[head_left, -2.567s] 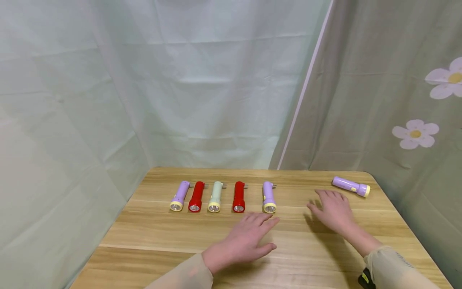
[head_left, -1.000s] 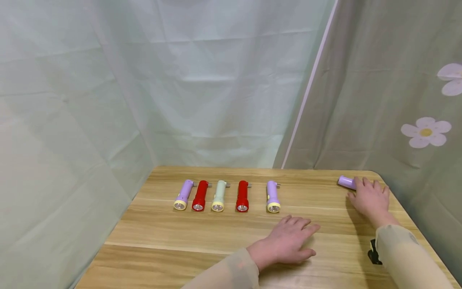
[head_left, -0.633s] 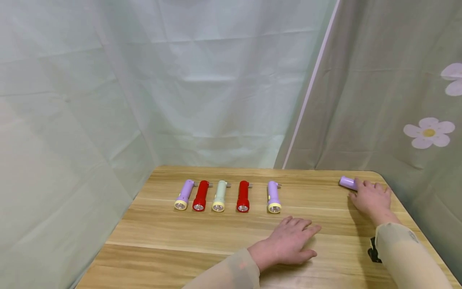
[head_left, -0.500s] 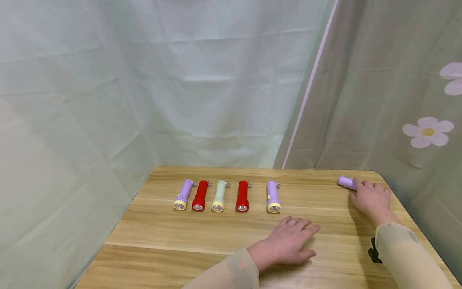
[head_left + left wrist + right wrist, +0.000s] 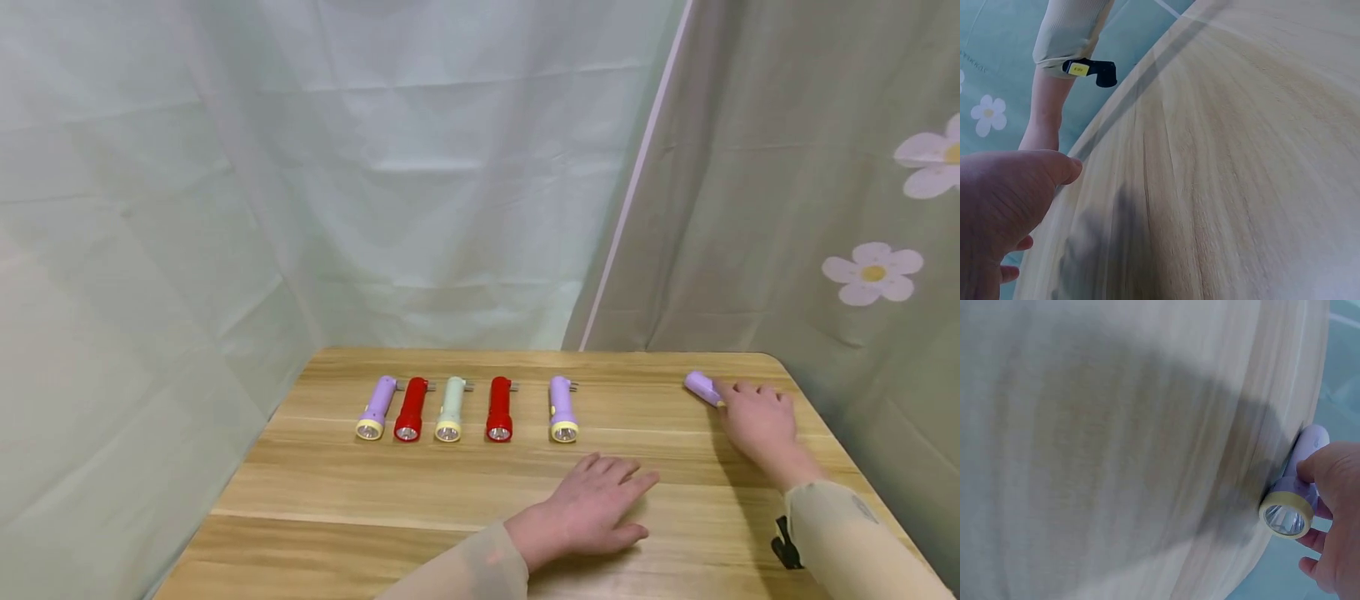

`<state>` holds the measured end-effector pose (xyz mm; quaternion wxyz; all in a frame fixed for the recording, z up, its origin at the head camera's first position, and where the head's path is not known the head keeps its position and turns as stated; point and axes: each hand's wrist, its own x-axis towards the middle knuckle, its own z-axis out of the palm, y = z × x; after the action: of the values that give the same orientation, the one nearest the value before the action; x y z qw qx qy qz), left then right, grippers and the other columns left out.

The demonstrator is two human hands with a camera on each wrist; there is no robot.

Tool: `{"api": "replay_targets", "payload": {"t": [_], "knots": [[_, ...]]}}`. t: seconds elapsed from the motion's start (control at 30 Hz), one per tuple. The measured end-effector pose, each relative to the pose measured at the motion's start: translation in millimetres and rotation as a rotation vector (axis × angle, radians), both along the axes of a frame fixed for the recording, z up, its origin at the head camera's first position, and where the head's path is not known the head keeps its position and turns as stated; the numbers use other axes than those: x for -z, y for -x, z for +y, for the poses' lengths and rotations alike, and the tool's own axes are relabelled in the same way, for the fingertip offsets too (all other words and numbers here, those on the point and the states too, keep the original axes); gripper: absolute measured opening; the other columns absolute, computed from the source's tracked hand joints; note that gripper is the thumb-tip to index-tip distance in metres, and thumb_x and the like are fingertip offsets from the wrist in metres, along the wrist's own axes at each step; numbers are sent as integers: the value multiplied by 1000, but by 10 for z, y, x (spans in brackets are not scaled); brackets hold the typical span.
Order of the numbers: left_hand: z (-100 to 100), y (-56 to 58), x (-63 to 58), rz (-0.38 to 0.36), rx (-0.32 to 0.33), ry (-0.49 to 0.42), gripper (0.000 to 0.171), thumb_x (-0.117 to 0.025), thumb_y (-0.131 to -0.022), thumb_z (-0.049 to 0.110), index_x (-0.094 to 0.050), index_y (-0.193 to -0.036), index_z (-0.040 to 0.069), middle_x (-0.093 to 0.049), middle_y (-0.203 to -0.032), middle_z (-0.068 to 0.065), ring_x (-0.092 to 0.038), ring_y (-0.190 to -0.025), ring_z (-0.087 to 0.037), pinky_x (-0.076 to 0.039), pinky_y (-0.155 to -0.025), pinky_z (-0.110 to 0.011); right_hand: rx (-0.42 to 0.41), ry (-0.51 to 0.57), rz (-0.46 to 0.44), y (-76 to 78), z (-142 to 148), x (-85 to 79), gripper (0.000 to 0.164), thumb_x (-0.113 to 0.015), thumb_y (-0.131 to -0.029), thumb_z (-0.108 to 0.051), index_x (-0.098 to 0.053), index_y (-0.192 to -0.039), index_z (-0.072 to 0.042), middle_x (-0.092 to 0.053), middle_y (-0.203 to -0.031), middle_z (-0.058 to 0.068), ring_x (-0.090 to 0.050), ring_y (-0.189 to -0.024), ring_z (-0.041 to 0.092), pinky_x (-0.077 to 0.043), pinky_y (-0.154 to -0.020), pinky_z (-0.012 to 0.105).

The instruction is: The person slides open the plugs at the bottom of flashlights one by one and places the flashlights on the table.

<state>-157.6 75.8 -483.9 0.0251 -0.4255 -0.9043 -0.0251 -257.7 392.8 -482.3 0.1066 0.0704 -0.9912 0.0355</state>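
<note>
My right hand [image 5: 761,425] grips a purple flashlight [image 5: 701,387] near the back right of the table. In the right wrist view, the thumb lies over the body behind the pale yellow head [image 5: 1286,512], and the fingers reach round the far side. The fingers cover much of that flashlight in the head view. My left hand [image 5: 588,508] hovers low over the table's front middle, palm down, fingers spread and holding nothing. A row of flashlights lies further back: a purple one [image 5: 378,402], a red one [image 5: 412,404], a pale green one [image 5: 452,402], another red [image 5: 500,402] and another purple [image 5: 561,402].
The row lies with lenses toward me and metal plug prongs sticking out to the right. The wooden table [image 5: 360,492] meets pale curtains [image 5: 450,208] at its back and sides. A black wrist-camera mount [image 5: 785,546] hangs below the right sleeve.
The right hand reached to the far-right flashlight and took hold of it. Since half a second ago, it has shifted slightly left and nearer, turning a little. The left hand moved right earlier, then stayed.
</note>
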Motion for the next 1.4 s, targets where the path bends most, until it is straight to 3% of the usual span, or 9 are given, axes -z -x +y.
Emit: {"api": "replay_targets", "payload": {"t": [0.37, 0.63, 0.77, 0.87, 0.97, 1.1, 1.4], "knots": [[-131, -42, 25, 1, 11, 4, 72, -51, -99, 62, -31, -161, 31, -42, -156, 6, -39, -143, -15, -30, -117, -43, -81, 7, 117, -277, -337, 53, 44, -73, -87, -14, -67, -130, -5, -68, -103, 22, -57, -86, 47, -42, -68, 60], [-192, -72, 29, -21, 7, -5, 72, -51, -100, 62, -31, -161, 31, -41, -157, 6, -39, -144, -17, -30, -118, -45, -101, 1, 121, -412, -559, 83, 47, -75, -87, -16, -66, -132, -6, -69, -104, 20, -59, -88, 45, -43, -73, 61], [-208, -87, 29, -28, 2, -11, 71, -52, -100, 62, -31, -161, 31, -41, -157, 5, -39, -144, -17, -30, -118, -47, -82, 19, 75, -418, -600, 44, 54, -74, -88, -22, -60, -137, -1, -68, -110, 25, -60, -93, 49, -41, -81, 65], [-216, -100, 28, -36, -6, -15, 72, -52, -100, 61, -31, -161, 31, -41, -157, 5, -39, -144, -16, -30, -117, -47, -62, 32, -11, -392, -604, -32, 60, -71, -90, -27, -56, -138, 4, -67, -112, 29, -62, -94, 50, -40, -85, 68], [-218, -111, 26, -53, -12, -21, 72, -52, -99, 61, -30, -161, 32, -40, -158, 6, -39, -144, -15, -30, -118, -46, -30, 54, -162, -350, -593, -132, 60, -68, -91, -32, -56, -134, 8, -68, -107, 28, -65, -88, 44, -44, -79, 66], [-217, -120, 30, -65, -13, -25, 72, -52, -99, 62, -30, -161, 33, -40, -157, 7, -40, -143, -14, -30, -117, -46, 12, 98, -330, -302, -574, -239, 53, -67, -94, -36, -59, -122, 8, -68, -96, 21, -61, -76, 32, -48, -63, 55], [-227, -110, 57, -77, -18, -39, 71, -53, -99, 61, -30, -161, 33, -42, -156, 7, -42, -141, -14, -29, -117, -45, 45, 114, -361, -274, -602, -284, 42, -67, -95, -37, -63, -112, 2, -65, -90, 14, -54, -71, 27, -46, -59, 47]]}}
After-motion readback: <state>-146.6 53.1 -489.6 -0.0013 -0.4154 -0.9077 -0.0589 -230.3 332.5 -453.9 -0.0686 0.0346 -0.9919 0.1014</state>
